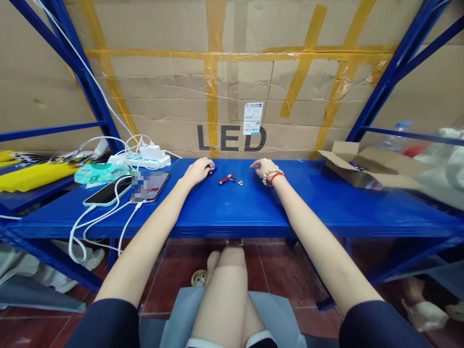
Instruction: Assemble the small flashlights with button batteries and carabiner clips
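Observation:
On the left of the blue table [232, 208], my left hand [198, 171] is closed around a small dark blue flashlight [212, 171]. Its round silver end shows at the fingertips, and the palm hides the rest. A small red keychain flashlight [225, 180] with a clip lies between my hands, apart from both. Beside its right end are several tiny silver button cells [240, 182]. My right hand [264, 167] rests on the table to their right, fingers loosely bent and pointing left, with nothing visible in it. Beads and a red cord circle that wrist.
Two phones [150, 187] with white charging cables lie left, near a white power strip [148, 158] and a green tissue pack [101, 172]. An open cardboard box [366, 166] stands right. A taped cardboard wall [174, 96] and blue posts [395, 67] bound the back.

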`<state>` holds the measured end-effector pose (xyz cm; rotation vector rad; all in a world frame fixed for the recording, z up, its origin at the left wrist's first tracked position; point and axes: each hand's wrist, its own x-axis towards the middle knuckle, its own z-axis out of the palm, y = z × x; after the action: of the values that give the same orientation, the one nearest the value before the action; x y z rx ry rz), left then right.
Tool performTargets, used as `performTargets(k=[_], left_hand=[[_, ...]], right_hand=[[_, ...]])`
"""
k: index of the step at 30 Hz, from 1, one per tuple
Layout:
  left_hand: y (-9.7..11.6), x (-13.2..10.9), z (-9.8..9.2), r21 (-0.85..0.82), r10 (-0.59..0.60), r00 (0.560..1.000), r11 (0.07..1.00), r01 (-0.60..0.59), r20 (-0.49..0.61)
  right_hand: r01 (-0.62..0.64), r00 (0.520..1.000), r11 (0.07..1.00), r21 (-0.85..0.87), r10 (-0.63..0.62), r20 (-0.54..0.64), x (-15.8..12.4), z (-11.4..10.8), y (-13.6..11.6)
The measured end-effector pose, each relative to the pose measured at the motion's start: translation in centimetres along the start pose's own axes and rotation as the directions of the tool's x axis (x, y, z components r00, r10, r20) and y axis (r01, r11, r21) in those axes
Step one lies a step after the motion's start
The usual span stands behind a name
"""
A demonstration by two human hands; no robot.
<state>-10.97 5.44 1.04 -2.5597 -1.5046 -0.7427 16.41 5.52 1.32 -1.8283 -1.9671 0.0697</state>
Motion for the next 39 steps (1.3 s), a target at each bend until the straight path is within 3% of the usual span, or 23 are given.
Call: performTargets(k=[4, 6, 9, 13, 21, 27, 32, 35, 39], left_hand=[[0.1, 0.1, -0.2, 0.043, -0.017, 0.999, 0.999, 0.018, -0.028], [0.3, 0.1, -0.4, 0.058, -0.024, 0.998, 0.998, 0.027, -0.054], [0.8, 0.1, -0.5, 0.07, -0.022, 0.997, 0.997, 0.027, -0.077], [1.6, -0.3, -0.7, 0.09, -0.006, 0.999, 0.996, 0.01, -0.05], [3.2, 0.4, -1.9, 0.061, 0.031, 0.993, 0.998, -0.024, -0.111], [5.3, 1.2, -1.3, 0.101, 0.052, 0.998, 0.994, -0.049, -0.03], [6.8, 0.2, -0.1, 0.112, 0.098, 0.994, 0.988, -0.102, 0.045], [6.4, -0.4, 0.1, 0.089, 0.113, 0.991, 0.989, -0.119, 0.07], [4.7, -0.3, 0.2, 0.055, 0.132, 0.991, 0.99, -0.133, 0.025]], right_hand=[[-0.071, 0.996, 0.997, 0.04, 0.072, -0.042, -0.1, -1.0, 2.3], [0.047, 0.999, 0.994, 0.098, -0.045, -0.018, -0.5, -1.0, 2.6], [0.236, 0.964, 0.948, 0.215, -0.256, 0.069, -1.1, -0.4, 1.5], [0.321, 0.906, 0.895, 0.31, -0.386, 0.174, -1.5, 0.8, -0.6], [0.365, 0.889, 0.875, 0.317, -0.429, 0.159, -2.2, 1.4, -1.6], [0.405, 0.881, 0.87, 0.28, -0.454, 0.135, -1.8, 1.8, -1.7], [0.405, 0.894, 0.89, 0.209, -0.433, 0.115, -1.9, 1.7, -1.9], [0.376, 0.907, 0.906, 0.194, -0.403, 0.121, -1.8, 1.8, -1.9], [0.303, 0.923, 0.917, 0.259, -0.35, 0.161, -1.5, 2.1, -1.6]])
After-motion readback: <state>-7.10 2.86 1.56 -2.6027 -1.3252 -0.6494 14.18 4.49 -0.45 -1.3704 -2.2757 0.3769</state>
